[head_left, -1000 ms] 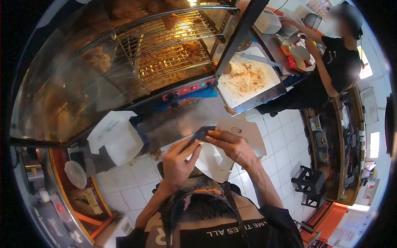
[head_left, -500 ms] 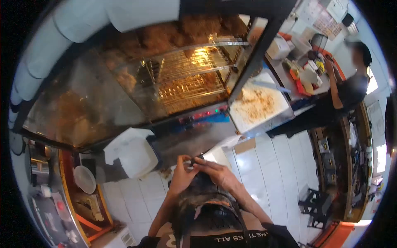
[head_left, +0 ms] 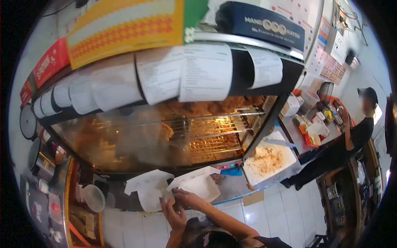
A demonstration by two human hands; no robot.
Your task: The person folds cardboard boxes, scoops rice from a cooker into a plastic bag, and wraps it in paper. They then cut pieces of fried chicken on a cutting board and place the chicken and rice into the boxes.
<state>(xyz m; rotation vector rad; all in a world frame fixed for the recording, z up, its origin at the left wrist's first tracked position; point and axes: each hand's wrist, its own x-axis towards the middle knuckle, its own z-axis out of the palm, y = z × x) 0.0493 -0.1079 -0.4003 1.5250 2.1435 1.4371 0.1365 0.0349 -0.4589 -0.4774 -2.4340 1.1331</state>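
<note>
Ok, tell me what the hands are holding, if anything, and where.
Cannot be told: the left hand and right hand are close together near the open white boxes, too blurred to show any hold.

1. The person's left hand [head_left: 175, 215] and right hand [head_left: 189, 199] have moved forward from the body; they meet close by the first white box [head_left: 151, 193], which lay well apart from them a second ago.
2. The second white box [head_left: 204, 189], earlier right beneath the hands, now sits open on the counter [head_left: 233, 185], just beyond the right hand and beside the first.
3. The dark piece, plain between the hands before, is now too blurred to make out.
4. High beyond the hands, a longer row of paper slips [head_left: 159, 76], a yellow printed panel [head_left: 126, 31] and a dark blue box [head_left: 264, 25] have come into sight.
5. Far right of the hands, the co-worker [head_left: 359, 135] has drawn back an arm stretched toward a white container [head_left: 291, 106].
</note>
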